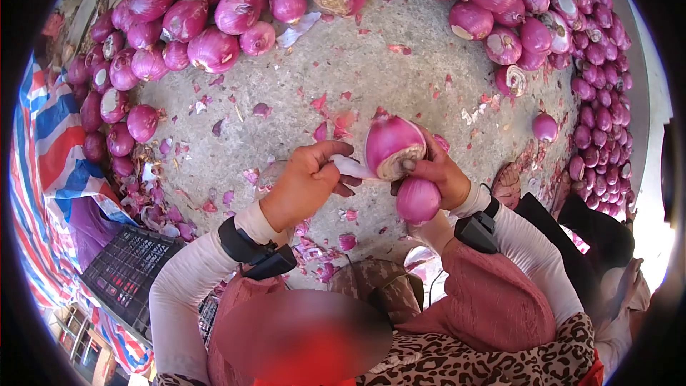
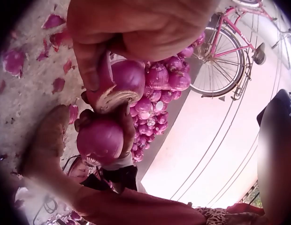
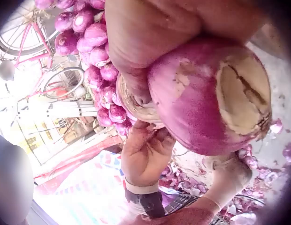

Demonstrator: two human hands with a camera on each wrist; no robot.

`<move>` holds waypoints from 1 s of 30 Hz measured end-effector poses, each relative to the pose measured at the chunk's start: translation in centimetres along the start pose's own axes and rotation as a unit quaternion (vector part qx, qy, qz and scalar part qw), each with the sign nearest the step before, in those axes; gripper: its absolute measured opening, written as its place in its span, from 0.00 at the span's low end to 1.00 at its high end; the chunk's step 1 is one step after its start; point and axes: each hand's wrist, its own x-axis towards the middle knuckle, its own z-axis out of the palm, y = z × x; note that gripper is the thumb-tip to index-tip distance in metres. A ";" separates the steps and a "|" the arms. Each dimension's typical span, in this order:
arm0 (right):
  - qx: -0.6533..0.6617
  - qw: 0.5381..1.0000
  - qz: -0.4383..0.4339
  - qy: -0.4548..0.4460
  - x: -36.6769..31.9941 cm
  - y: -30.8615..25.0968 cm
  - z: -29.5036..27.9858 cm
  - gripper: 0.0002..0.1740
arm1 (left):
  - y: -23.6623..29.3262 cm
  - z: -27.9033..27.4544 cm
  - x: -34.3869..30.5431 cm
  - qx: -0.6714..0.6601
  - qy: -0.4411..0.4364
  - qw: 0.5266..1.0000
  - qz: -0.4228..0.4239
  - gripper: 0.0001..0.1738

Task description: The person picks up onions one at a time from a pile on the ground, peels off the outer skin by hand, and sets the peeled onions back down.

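My right hand (image 1: pixel 444 177) grips a large purple onion (image 1: pixel 391 141), its pale root end turned down toward me. A second, smaller-looking onion (image 1: pixel 418 201) sits in the same hand, below the first; it fills much of the right wrist view, with a dry tan patch (image 3: pixel 241 96) on one end. My left hand (image 1: pixel 300 184) pinches a pale strip of onion skin (image 1: pixel 350 166) that stretches to the large onion's side. In the left wrist view this skin (image 2: pixel 102 84) stands away from the onion under the fingers.
Onions are heaped along the back (image 1: pixel 214 43) and right (image 1: pixel 600 100). A lone onion (image 1: pixel 544 127) lies at right. Skin scraps (image 1: pixel 319 104) litter the concrete floor (image 1: pixel 279 93). At left are a black crate (image 1: pixel 128 279) and striped tarp (image 1: pixel 57 150). A pink bicycle (image 2: pixel 230 40) stands beyond.
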 end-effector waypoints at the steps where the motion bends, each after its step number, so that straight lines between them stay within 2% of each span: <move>1: 0.011 1.000 0.007 0.000 0.0 0.1 -0.3 0.39 | -0.1 -0.1 0.0 0.054 -0.005 0.998 0.018 0.21; 6: 0.123 0.992 0.037 0.014 0.1 0.8 -1.7 0.33 | -1.0 0.5 -0.6 0.262 -0.050 0.957 0.111 0.18; 9: 0.158 0.986 0.051 0.028 0.1 0.7 -2.1 0.30 | -1.3 0.9 -1.2 0.402 -0.118 0.885 0.203 0.15; 10: 0.183 0.980 0.064 0.037 0.2 0.7 -2.3 0.30 | -1.4 0.9 -1.5 0.380 -0.150 0.899 0.156 0.18; 13: 0.221 0.970 0.089 0.045 0.1 0.7 -2.8 0.30 | -3.1 0.1 -1.0 0.439 -0.134 0.862 0.215 0.21; 16: 0.202 0.974 0.105 0.021 -0.2 1.1 -2.7 0.31 | -3.0 -0.4 -0.1 0.379 -0.072 0.905 0.178 0.32; 18: 0.209 0.967 0.146 0.012 -0.6 1.3 -2.1 0.32 | -1.9 0.1 0.5 0.171 -0.074 0.981 0.057 0.40; 19: 0.177 0.977 0.120 -0.011 -0.6 1.4 -1.6 0.34 | -1.1 0.4 0.6 0.063 -0.072 0.995 -0.004 0.44; 21: 0.114 0.989 0.067 -0.058 -0.4 1.4 -0.5 0.36 | -0.1 0.6 0.7 0.022 -0.098 0.995 -0.012 0.47; 22: 0.113 0.986 0.068 -0.098 -0.1 0.9 -0.2 0.40 | 0.2 0.6 0.7 0.001 -0.110 0.994 -0.015 0.49; 25: 0.009 0.999 0.015 -0.042 -0.2 0.3 0.8 0.42 | 0.6 0.3 0.1 -0.071 -0.124 0.988 -0.054 0.44; 28: -0.205 0.973 -0.034 -0.096 -0.2 -0.3 0.8 0.45 | -0.1 0.1 -0.2 -0.109 -0.109 0.987 -0.053 0.43; 30: -0.197 0.973 -0.030 -0.113 -0.4 -0.5 1.0 0.45 | -0.1 -0.1 -0.2 -0.111 -0.104 0.987 -0.055 0.42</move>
